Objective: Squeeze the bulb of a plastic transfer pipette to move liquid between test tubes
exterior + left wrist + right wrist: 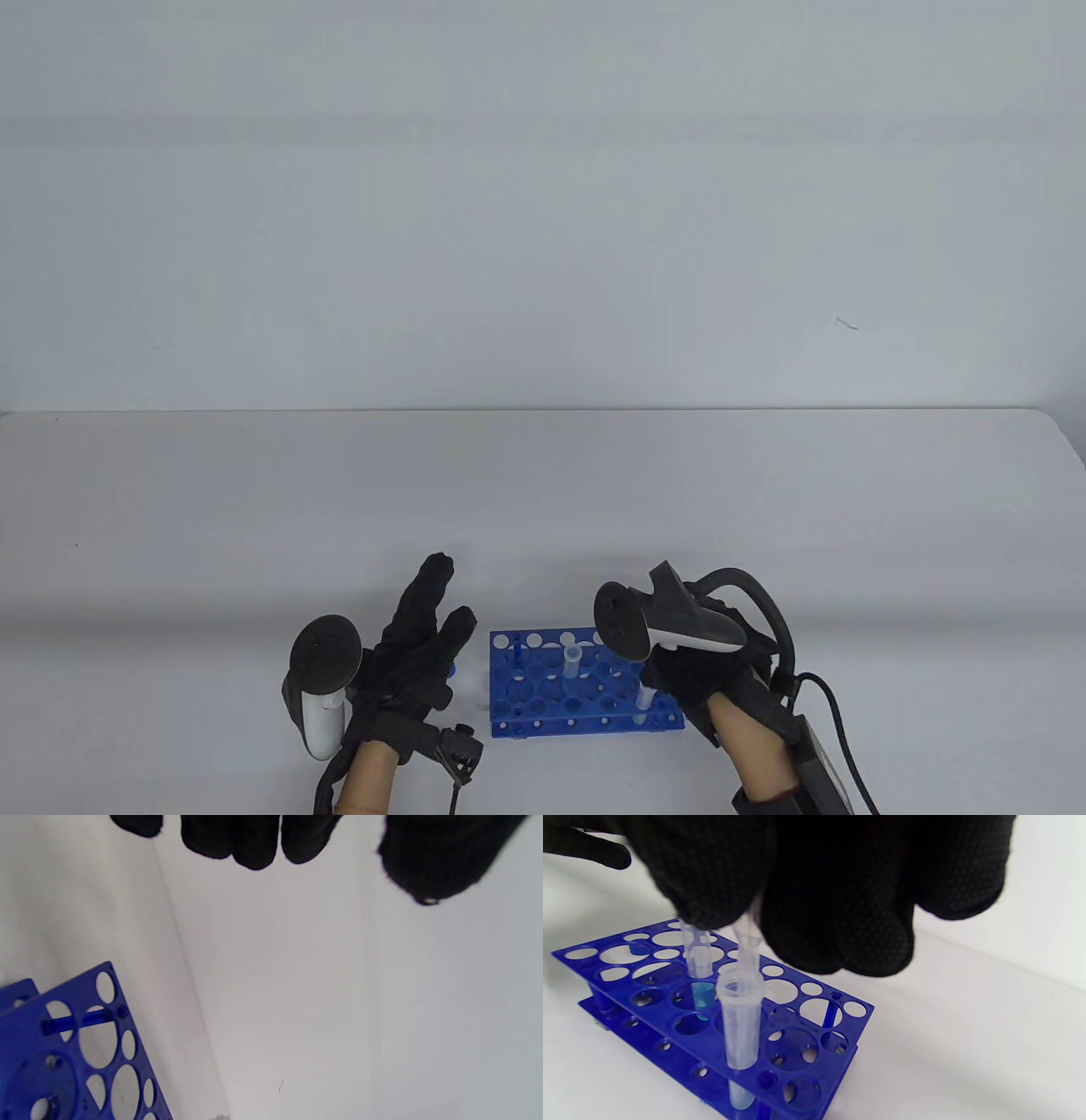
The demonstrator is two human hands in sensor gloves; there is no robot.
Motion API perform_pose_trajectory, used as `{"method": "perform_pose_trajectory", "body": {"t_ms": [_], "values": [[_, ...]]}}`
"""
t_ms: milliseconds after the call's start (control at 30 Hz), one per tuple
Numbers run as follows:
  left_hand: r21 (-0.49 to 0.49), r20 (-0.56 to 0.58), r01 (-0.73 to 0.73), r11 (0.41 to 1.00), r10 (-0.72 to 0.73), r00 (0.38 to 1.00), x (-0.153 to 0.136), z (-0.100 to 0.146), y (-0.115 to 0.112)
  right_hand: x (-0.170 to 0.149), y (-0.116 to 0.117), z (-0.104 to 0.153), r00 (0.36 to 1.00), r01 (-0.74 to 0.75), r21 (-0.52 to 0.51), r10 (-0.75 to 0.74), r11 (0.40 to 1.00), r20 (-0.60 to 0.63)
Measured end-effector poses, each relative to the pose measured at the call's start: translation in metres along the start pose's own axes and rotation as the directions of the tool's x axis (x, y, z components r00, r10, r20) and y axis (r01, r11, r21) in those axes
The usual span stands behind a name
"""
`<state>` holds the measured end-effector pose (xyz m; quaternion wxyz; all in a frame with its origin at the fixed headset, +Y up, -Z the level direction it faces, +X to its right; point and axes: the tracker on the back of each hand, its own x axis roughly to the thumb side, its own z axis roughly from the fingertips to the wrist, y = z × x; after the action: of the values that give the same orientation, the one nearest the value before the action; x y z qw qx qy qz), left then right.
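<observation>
A blue test tube rack (543, 688) stands near the table's front edge. It holds two clear tubes. The middle tube (573, 666) has blue liquid in it, seen in the right wrist view (701, 993). My right hand (679, 671) is over the rack's right end and pinches a clear plastic pipette (748, 938). Its stem goes down into the nearer tube (740, 1014), which has a little pale blue liquid at the bottom. The bulb is hidden inside my fingers (840, 899). My left hand (450, 594) is open and empty, fingers spread, just left of the rack (63, 1043).
The white table (543, 509) stretches far behind the rack, with a pale wall beyond. A small blue thing (451, 671) lies on the table under my left hand. Cables (831, 713) trail from my right wrist.
</observation>
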<state>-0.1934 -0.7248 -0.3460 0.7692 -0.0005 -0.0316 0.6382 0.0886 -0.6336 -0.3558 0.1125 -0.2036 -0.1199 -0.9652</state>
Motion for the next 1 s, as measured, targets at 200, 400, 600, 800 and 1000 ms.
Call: {"method": "perform_pose_trajectory", "body": {"t_ms": [200,400,600,800,1000], "values": [[0.000,0.000,0.001,1.000,-0.001,1.000,0.000,0.000,0.000,-0.001,0.000,0.000,1.000,0.010,0.011,-0.010,1.000,-0.002],[0.000,0.000,0.001,1.000,-0.001,1.000,0.000,0.000,0.000,-0.001,0.000,0.000,1.000,0.012,0.012,-0.012,1.000,-0.002],[0.000,0.000,0.001,1.000,-0.001,1.000,0.000,0.000,0.000,-0.001,0.000,-0.001,1.000,0.012,0.012,-0.012,1.000,-0.002],[0.000,0.000,0.001,1.000,-0.001,1.000,0.000,0.000,0.000,-0.007,-0.008,0.006,0.999,0.049,-0.019,-0.049,0.999,0.001],[0.000,0.000,0.001,1.000,-0.001,1.000,0.000,0.000,0.000,-0.024,-0.036,0.036,0.993,0.112,-0.142,-0.115,0.984,-0.014]]}}
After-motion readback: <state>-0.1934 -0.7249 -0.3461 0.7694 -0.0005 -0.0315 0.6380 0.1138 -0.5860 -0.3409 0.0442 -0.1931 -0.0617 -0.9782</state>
